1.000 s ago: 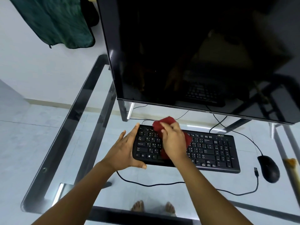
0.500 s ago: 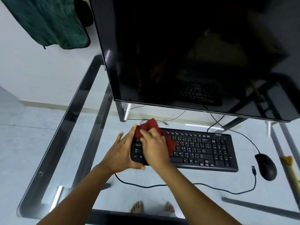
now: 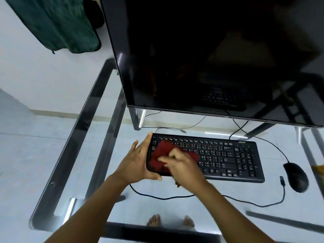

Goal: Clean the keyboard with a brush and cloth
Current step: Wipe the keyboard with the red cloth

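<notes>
Wiping is the step in hand, judged from the single head view.

Head view: the keyboard (image 3: 228, 158) lies flat on the glass desk (image 3: 84, 123), below the dark monitor (image 3: 210, 58), with the mouse (image 3: 296, 177) well apart at its right. The red cloth (image 3: 163, 153) is spread over the left-hand block of keys. The right hand (image 3: 184, 163) rests on the cloth with its fingers bent over it and appears to bunch it. Motion blur hides the exact finger placement. The left hand (image 3: 136, 160) braces the keyboard's left end, fingers straight along the side and thumb hooked round the near edge, a firm hold on the casing. No brush can be identified with certainty. A small brownish thing under the right wrist is too blurred to name.

Assessment: the left section is under treatment, while the centre, number pad and right end lie uncovered. To do this step well, hold the brace firm so the board does not slide on the glass. Work the cloth in overlapping strokes along the key rows and towards the right. Press lightly to avoid snagging keycaps or dragging the cable.
</notes>
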Demonstrator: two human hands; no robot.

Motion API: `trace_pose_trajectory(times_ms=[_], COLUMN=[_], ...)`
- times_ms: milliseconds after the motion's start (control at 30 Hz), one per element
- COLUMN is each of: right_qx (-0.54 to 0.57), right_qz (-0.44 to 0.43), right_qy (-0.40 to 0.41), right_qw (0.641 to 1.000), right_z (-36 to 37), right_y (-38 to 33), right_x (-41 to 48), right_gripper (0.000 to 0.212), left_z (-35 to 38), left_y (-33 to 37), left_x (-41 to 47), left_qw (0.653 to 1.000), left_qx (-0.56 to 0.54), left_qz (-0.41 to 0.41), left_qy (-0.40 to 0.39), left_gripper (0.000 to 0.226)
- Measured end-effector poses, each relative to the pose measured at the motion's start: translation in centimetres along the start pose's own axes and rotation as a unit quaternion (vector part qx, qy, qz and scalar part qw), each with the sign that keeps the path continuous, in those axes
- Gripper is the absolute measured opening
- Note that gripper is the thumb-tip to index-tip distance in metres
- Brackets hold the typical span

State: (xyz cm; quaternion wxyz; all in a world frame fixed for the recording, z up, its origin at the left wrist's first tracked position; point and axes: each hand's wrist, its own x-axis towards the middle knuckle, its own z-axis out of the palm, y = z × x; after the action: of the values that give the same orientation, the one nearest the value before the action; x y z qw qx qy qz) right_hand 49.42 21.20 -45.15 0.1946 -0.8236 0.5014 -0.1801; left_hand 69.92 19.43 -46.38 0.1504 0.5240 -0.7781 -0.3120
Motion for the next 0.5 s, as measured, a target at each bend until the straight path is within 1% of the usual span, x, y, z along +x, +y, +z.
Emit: trace_pose_trajectory(times_ms=[67,100,133,167,233,267,300,333,367,433,467,500], right_qx=[0.012,0.01,0.001,-0.007,-0.019,-0.025,-0.025,-0.018,-0.009,-0.003,-0.017,-0.038], right_qz=[0.103,0.141,0.148,0.122,0.013,-0.013,-0.005,0.03,0.077,0.184,0.219,0.236], right_qy=[0.087,0.111,0.116,0.098,-0.004,-0.045,-0.053,-0.03,0.018,0.094,0.107,0.106], right_qw=[0.991,0.984,0.982,0.988,1.0,0.999,0.998,0.999,0.997,0.978,0.97,0.965], right_z=[-1.0,-1.0,-0.7,-0.3,0.1,-0.6,-1.5,-2.4,-3.2,-3.8,-3.3,-2.5], right_y=[1.5,1.4,0.9,-0.1,-1.2,-0.8,0.3,1.7,3.1,4.6,4.1,3.0], right_x=[0.4,0.4,0.4,0.2,-0.9,-1.1,-1.0,-0.8,-0.7,-0.7,-0.7,-0.5], right_gripper=[0.033,0.031,0.03,0.03,0.035,0.037,0.037,0.036,0.034,0.027,0.026,0.033], left_z=[0.0,0.0,0.0,0.1,0.1,0.0,0.0,-0.1,-0.1,-0.1,-0.1,0.0], left_y=[0.1,0.1,0.1,0.1,-0.1,-0.1,0.0,0.1,0.2,0.2,0.2,0.2], left_x=[0.1,0.1,0.1,0.0,0.1,0.1,0.1,0.1,0.0,0.0,0.1,0.1], left_qw=[1.0,1.0,1.0,1.0,1.0,1.0,1.0,1.0,1.0,1.0,1.0,1.0], left_qx=[-0.009,-0.012,-0.012,-0.009,0.0,0.002,0.002,0.001,0.001,0.003,0.006,0.01], left_qz=[-0.009,-0.008,-0.005,-0.003,0.001,0.002,0.0,-0.002,-0.003,-0.003,-0.003,-0.005], left_qy=[-0.007,-0.008,-0.006,-0.004,-0.004,-0.004,-0.006,-0.009,-0.01,-0.012,-0.013,-0.013], left_gripper=[0.148,0.148,0.148,0.148,0.149,0.149,0.149,0.149,0.148,0.148,0.148,0.149])
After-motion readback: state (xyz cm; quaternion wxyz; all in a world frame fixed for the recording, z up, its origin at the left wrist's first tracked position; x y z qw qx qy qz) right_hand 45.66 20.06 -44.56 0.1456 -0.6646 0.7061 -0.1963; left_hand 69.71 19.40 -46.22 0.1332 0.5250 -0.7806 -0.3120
